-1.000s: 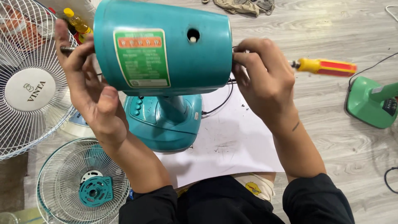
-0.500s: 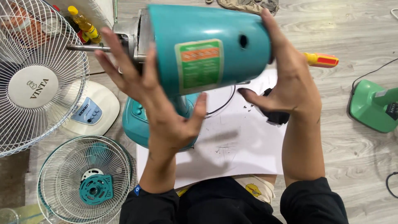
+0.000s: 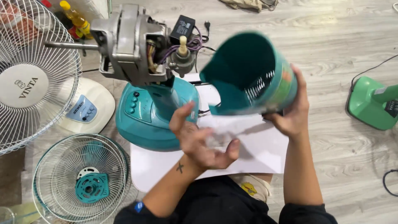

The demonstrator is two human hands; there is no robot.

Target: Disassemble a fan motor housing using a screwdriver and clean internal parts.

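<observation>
Right hand: the right hand [image 3: 290, 114] grips the teal motor cover [image 3: 251, 74], fingers clamped on its outer wall — its open mouth faces the camera, blurred.
Left hand: the left hand [image 3: 201, 141] hangs palm-up below the cover, fingers spread apart and holding nothing; its edges are smeared.
Cover position: held in the air, just right of the bare fan motor [image 3: 132, 45], apart from it.
Motor: one, with its shaft pointing left, standing on one teal fan base [image 3: 145, 120].
Fan guards: two — one large white-hubbed guard [image 3: 29, 74] cut off at the left edge, one wire guard [image 3: 81, 178] lying flat on the floor.
Other bases: one white base [image 3: 87, 110], one green base [image 3: 373, 103] cut off on the right.
Paper: one white sheet [image 3: 257, 153], partly hidden by the arms.
</observation>
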